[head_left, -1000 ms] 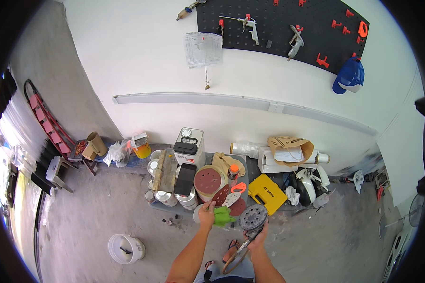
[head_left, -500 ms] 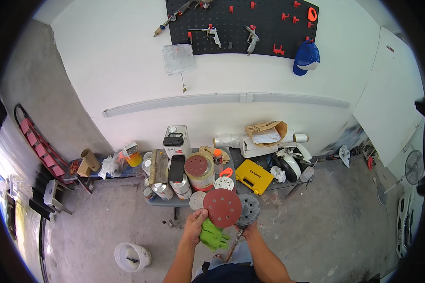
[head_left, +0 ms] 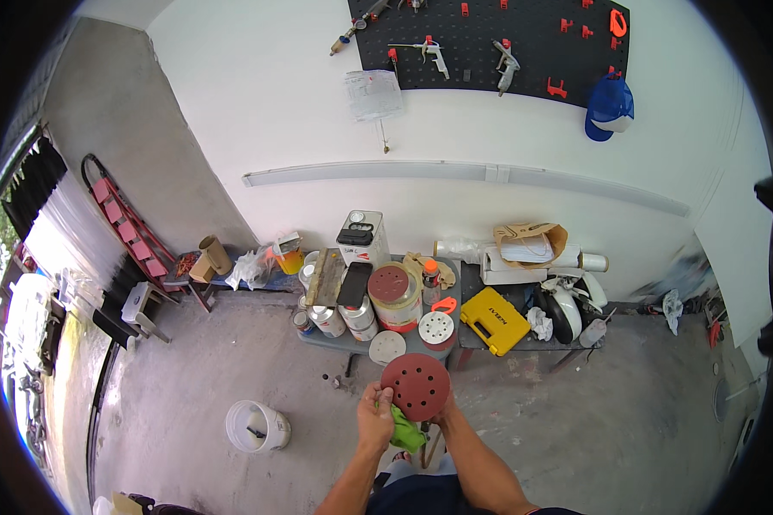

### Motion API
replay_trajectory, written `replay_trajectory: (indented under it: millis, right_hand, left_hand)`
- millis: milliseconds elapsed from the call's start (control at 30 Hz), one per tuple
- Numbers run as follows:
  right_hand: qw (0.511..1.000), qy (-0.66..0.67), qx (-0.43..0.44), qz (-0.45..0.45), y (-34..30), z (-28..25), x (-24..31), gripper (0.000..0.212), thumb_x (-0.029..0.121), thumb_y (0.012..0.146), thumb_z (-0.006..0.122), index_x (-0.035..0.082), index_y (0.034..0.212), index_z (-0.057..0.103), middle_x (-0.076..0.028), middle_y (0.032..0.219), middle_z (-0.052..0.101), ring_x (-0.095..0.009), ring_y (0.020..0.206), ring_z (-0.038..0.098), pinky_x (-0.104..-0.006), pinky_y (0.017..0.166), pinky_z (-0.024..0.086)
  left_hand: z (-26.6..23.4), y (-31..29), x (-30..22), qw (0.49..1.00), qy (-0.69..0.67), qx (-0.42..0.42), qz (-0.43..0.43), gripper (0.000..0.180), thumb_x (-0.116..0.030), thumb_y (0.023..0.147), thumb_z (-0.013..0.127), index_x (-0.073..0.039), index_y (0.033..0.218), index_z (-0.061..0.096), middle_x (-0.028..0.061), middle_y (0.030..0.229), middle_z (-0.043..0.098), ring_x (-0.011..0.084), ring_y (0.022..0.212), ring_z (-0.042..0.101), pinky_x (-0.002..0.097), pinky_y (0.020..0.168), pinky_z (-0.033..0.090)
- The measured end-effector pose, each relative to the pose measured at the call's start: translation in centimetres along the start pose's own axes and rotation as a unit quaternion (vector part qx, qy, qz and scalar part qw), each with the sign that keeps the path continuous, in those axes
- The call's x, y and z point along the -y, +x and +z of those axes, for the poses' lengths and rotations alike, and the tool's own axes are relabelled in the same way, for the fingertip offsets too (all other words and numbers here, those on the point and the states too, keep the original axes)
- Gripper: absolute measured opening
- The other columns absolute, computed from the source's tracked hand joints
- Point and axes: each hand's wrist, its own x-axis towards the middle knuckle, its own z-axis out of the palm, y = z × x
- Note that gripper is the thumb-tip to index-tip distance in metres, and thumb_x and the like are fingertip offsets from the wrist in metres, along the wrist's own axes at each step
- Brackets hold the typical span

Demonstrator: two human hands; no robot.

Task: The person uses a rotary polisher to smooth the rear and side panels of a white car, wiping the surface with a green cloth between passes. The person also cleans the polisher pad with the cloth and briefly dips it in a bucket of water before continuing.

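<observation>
My left hand [head_left: 374, 421] pinches the lower left edge of a round red sanding disc [head_left: 416, 384] dotted with holes. A crumpled green cloth [head_left: 409, 434] hangs from the same hand. The disc faces up and covers the grey pad of the sander, which does not show now. Under the disc's lower right edge is my right hand [head_left: 446, 412], closed round the sander; its fingers are mostly hidden. A hose [head_left: 430, 451] runs down between my forearms. Beyond the disc, a pale sanding disc [head_left: 387, 348] rests at the front edge of the cluttered grey table [head_left: 339, 343].
Cans, a metal canister [head_left: 362, 236] and a tub [head_left: 395, 300] topped by another red disc crowd the table. A yellow case [head_left: 496, 320] lies on the bench to the right. On the floor at left stands a white bucket [head_left: 258, 427]. A red ladder [head_left: 127, 223] leans farther left.
The red sanding disc has moved over the sander's grey pad, which showed beside it before. My hands have come closer together. The view has turned left, so the room sits farther right.
</observation>
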Motion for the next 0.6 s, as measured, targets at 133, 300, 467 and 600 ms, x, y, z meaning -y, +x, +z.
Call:
replay_trajectory:
  millis: [133,300,467,600]
  right_hand:
    - [0.990,-0.134,0.043,-0.024,0.1,-0.3,-0.2,0.060,0.056,0.109,0.046,0.010,0.144,0.061,-0.011,0.134,0.072,-0.028,0.113,0.075,-0.0463,0.091,0.066]
    - [0.993,-0.103,0.031,0.055,0.8,-0.9,-0.2,0.061,0.055,0.108,0.047,0.009,0.146,0.061,-0.012,0.137,0.071,-0.028,0.118,0.073,-0.0476,0.095,0.064]
    - [0.991,-0.030,0.066,0.109,1.8,-1.0,-0.4,0.061,0.054,0.108,0.049,0.008,0.148,0.059,-0.012,0.140,0.070,-0.028,0.122,0.071,-0.0488,0.099,0.063]
    - [0.985,0.041,0.099,0.138,2.3,0.1,-0.5,0.060,0.048,0.107,0.052,0.005,0.149,0.058,-0.015,0.144,0.067,-0.030,0.125,0.070,-0.0490,0.101,0.062]
  left_hand:
    - [0.2,-2.1,-1.1,0.999,-0.019,-0.034,0.007,0.020,-0.017,0.109,0.064,0.000,0.118,0.068,0.0035,0.101,0.072,0.0106,0.096,0.062,0.0286,0.088,0.050]
    - [-0.3,-3.5,-4.6,0.996,0.034,-0.003,-0.079,0.027,-0.018,0.105,0.073,0.002,0.122,0.072,0.0069,0.104,0.077,0.0117,0.099,0.067,0.0309,0.092,0.053]
    - [-0.1,-3.4,-6.5,0.992,0.110,-0.045,-0.040,0.032,-0.018,0.101,0.078,0.002,0.126,0.075,0.0075,0.108,0.079,0.0128,0.097,0.070,0.0317,0.088,0.056]
    - [-1.3,-4.8,-7.4,0.994,-0.053,-0.093,-0.011,0.030,-0.018,0.100,0.079,0.003,0.122,0.075,0.0081,0.112,0.079,0.0148,0.097,0.071,0.0310,0.092,0.057]
